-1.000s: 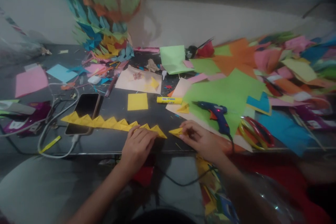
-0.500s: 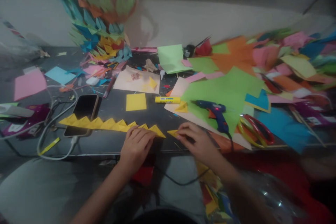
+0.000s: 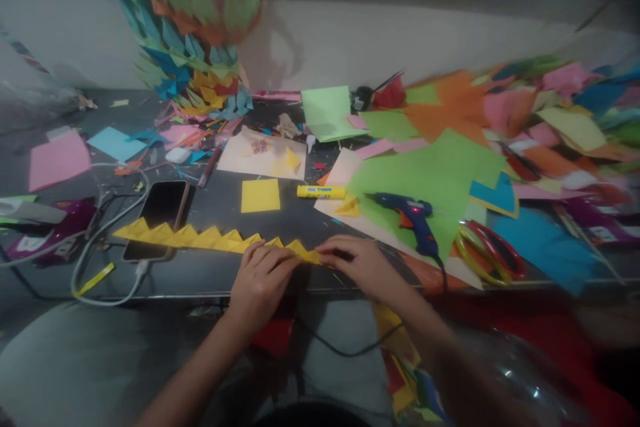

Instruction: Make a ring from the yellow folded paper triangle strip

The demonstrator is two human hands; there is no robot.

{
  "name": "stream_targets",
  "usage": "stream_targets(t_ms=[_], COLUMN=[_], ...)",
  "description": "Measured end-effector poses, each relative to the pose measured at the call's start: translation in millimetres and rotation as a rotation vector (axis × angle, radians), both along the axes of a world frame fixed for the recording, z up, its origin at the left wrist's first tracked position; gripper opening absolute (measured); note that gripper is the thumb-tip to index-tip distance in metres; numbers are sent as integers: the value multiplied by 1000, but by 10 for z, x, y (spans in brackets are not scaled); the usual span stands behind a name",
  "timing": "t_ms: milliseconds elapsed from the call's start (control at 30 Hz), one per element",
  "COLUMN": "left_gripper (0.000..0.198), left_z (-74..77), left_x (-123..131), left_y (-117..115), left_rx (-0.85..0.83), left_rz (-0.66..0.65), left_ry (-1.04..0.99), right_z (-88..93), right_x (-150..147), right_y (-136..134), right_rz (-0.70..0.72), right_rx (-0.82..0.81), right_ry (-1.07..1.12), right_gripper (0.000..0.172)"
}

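Head: left hand (image 3: 263, 277) spread flat on yellow paper chain (image 3: 190, 237); right hand (image 3: 357, 265) pinches end.

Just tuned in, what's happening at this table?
A person works at a dark table strewn with coloured paper. Their left hand lies flat on the right end of a yellow chain of folded triangles; the right hand meets the chain's tip. A blue glue gun, glue stick and phone lie nearby, untouched.
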State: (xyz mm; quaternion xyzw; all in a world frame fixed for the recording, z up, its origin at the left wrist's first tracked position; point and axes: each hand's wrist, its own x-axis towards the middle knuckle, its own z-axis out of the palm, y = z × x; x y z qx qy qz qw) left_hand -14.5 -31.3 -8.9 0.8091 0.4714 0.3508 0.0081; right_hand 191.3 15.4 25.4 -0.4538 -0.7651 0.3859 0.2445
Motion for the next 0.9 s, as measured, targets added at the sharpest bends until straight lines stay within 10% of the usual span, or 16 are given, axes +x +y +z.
stream_targets(t_ms=[900], left_gripper=[20], left_z=[14], left_x=[32], left_y=[20], left_rx=[-33], left_rz=[27], left_ry=[65], right_z=[-137], right_x=[-80], right_y=[38], right_rz=[152], right_rx=[189], right_ry=[-55], right_gripper=[15])
